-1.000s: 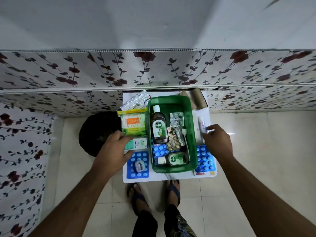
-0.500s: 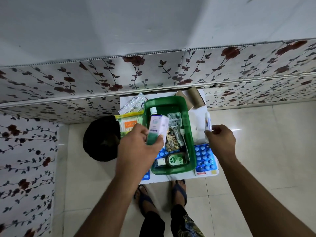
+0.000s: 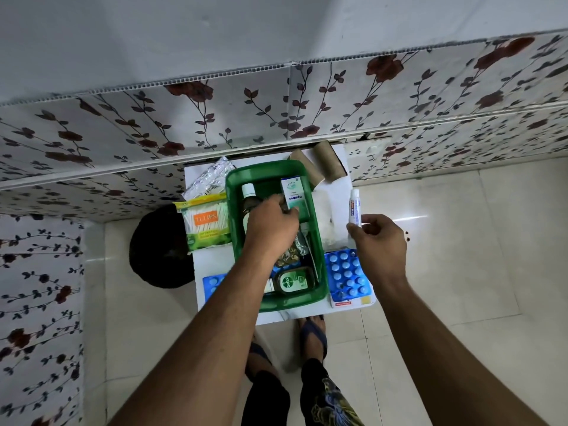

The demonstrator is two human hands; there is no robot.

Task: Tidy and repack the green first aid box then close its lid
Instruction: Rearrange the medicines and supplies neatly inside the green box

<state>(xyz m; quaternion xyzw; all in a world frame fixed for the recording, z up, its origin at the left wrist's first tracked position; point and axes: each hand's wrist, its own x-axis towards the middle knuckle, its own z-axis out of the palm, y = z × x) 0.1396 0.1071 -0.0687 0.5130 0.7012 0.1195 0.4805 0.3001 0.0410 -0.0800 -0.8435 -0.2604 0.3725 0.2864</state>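
The green first aid box point(image 3: 233, 192) stands open on a small white table point(image 3: 212, 262). My left hand point(image 3: 270, 226) is inside it, gripping a small white and teal carton point(image 3: 293, 193) at the box's far right corner. A brown bottle point(image 3: 249, 198) lies along the left side and a flat Dettol bottle point(image 3: 292, 281) at the near end, with foil pill strips between. My right hand point(image 3: 379, 238) hovers right of the box and pinches a white ointment tube point(image 3: 355, 207) upright. No lid is visible.
A cotton-bud pack point(image 3: 207, 222) and silver strips point(image 3: 209, 178) lie left of the box. Blue blister sheets lie at the right point(image 3: 347, 275) and near left point(image 3: 212, 285). Two cardboard rolls point(image 3: 325, 159) stand behind. A black round object point(image 3: 156, 250) sits on the floor at left. My sandalled feet point(image 3: 312, 333) are below the table.
My left hand picked the carton up from left of the box and carried it into the box's far right corner. My right hand lifted the tube off the table.
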